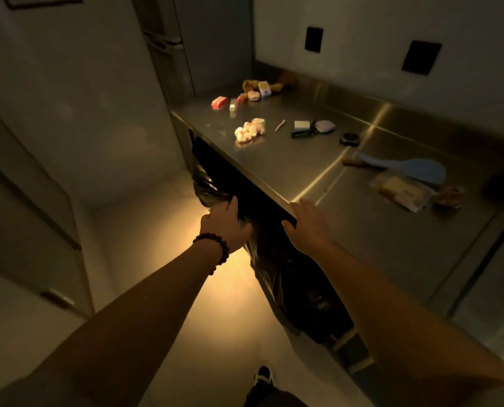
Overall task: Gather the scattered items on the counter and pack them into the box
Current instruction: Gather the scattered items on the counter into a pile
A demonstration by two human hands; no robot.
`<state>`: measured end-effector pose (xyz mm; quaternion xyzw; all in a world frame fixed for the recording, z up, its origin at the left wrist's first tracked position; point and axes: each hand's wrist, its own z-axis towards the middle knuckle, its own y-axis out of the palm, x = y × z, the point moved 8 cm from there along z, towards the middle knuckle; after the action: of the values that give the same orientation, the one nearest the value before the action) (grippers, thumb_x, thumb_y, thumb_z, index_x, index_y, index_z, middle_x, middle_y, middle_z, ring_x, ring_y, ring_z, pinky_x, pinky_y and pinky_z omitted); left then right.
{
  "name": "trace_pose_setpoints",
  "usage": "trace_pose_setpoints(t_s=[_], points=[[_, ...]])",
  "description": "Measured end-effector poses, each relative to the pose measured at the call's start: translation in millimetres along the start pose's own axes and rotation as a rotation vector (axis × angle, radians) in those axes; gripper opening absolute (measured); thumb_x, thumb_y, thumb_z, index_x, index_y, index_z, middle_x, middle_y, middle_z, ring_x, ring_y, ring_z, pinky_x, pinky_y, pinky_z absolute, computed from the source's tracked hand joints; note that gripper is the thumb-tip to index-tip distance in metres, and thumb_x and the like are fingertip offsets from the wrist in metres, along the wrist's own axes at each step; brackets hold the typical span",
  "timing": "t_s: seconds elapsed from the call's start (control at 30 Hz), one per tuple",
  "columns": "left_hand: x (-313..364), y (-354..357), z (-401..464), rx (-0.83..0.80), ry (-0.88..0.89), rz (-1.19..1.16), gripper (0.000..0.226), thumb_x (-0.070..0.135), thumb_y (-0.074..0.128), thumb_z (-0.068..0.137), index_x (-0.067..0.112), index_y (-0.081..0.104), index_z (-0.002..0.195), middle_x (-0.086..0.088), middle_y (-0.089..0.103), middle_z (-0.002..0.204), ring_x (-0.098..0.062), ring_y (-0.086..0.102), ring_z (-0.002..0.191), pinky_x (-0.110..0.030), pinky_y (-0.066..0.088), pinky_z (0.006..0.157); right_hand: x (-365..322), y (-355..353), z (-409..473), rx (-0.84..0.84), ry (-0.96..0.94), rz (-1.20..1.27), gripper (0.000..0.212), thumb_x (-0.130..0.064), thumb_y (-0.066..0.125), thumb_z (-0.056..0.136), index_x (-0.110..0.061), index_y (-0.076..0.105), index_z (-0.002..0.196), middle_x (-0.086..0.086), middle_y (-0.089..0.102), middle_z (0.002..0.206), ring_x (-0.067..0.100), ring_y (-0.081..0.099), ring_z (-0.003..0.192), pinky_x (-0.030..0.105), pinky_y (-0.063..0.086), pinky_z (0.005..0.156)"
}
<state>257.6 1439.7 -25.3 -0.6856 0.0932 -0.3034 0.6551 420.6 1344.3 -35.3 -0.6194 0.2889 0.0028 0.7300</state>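
Nothing was packed yet. Left hand [225, 223] had its fingers gripping the black plastic bag [212, 189] under the steel desk [347, 218]; right hand [305, 221] rested loosely spread on the edge. Scattered items [250, 130] sat farther back, no box visible. Probably fetching it comes next.

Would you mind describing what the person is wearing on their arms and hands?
Both forearms are bare, with no sleeves in view and no gloves. The left hand has a bracelet of dark round beads around the wrist. The right hand shows no watch, ring or band that I can make out.
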Motion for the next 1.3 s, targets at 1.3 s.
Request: trace_pose_setpoints(t_s=[1.3], points=[[74, 84, 523, -0.342, 0.769, 0.023, 0.073, 0.047, 0.048, 0.081, 0.020, 0.022, 0.143, -0.009, 0.044, 0.136, -0.028, 0.042, 0.123, -0.047, 0.036, 0.102, 107, 7, 342, 0.291, 0.907, 0.027, 0.054, -0.036, 0.049, 0.095, -0.019, 0.035, 0.145, 0.009, 0.025, 0.156, 0.025, 0.015, 0.145, 0.047, 0.017, 0.117]])
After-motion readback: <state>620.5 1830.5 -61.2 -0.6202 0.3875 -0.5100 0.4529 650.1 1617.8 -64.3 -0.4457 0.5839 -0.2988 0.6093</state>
